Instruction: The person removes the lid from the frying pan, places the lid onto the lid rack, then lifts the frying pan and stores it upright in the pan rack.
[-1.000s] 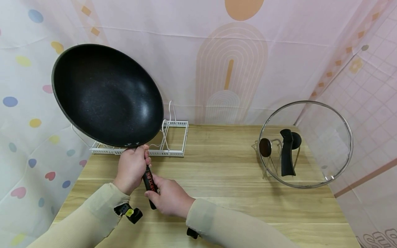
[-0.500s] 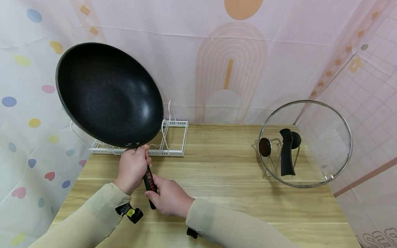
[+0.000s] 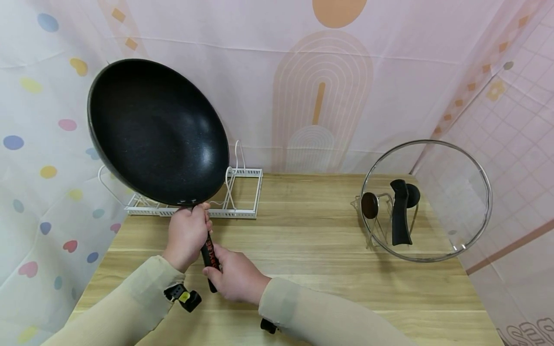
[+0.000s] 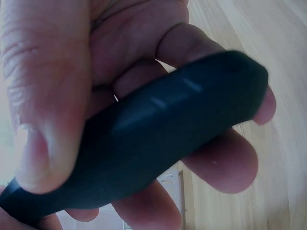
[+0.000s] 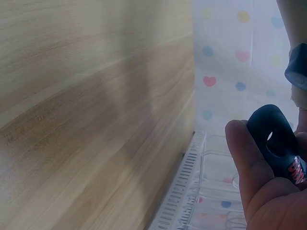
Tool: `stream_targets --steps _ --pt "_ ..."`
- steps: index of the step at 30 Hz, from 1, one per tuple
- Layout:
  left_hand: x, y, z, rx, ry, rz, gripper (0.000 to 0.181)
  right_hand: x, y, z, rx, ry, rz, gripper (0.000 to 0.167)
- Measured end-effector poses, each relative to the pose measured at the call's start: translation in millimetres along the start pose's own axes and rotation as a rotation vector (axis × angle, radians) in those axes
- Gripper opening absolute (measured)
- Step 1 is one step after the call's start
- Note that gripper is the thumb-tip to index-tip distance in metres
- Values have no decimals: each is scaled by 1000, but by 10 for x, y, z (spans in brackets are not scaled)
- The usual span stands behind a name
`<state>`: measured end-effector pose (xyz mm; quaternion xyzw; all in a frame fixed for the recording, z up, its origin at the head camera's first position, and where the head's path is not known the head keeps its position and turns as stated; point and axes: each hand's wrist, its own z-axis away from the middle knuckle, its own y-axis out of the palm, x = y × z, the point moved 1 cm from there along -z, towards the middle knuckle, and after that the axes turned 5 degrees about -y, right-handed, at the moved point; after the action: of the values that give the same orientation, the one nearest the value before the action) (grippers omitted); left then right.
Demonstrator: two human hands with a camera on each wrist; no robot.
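A deep black wok (image 3: 157, 129) is held up on the left in the head view, tilted with its inside showing. Just below its rim, my left hand (image 3: 185, 236) grips the handle (image 3: 209, 254). My right hand (image 3: 239, 275) holds the same handle nearer its end, thumb on one side. In the left wrist view, the left fingers (image 4: 220, 163) curl round the black handle (image 4: 163, 124). The handle's end with its hanging hole lies against the right hand (image 5: 273, 201) in the right wrist view. The wok hides part of the white rack (image 3: 242, 214) behind it.
On the right, a glass lid (image 3: 490, 202) with a black handle (image 3: 401, 214) leans upright on a wire stand (image 3: 375, 230). A brown knob (image 3: 370, 205) shows through the glass. Printed curtains (image 3: 398, 86) enclose the wooden table (image 3: 311, 240) behind and at both sides.
The wok has turned a little about its handle, its left rim shifting rightward so it looks narrower. My left hand has moved slightly right; my right hand stays nearly still.
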<state>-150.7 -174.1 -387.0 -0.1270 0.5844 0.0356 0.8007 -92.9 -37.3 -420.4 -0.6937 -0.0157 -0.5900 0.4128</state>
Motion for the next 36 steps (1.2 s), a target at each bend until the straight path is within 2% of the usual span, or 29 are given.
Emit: stream_targets --steps 9,22,30,36 --pt "22 9 -12 5 3 -10 30 -18 23 -14 -3 9 -8 41" --pt "63 39 -32 -15 14 -53 33 -70 63 -32 9 40 -16 39" --pt "65 44 -33 -35 19 -89 34 -82 80 -41 16 61 -5 43" --pt "78 61 -38 -47 35 -81 33 -90 88 -42 17 66 -9 36"
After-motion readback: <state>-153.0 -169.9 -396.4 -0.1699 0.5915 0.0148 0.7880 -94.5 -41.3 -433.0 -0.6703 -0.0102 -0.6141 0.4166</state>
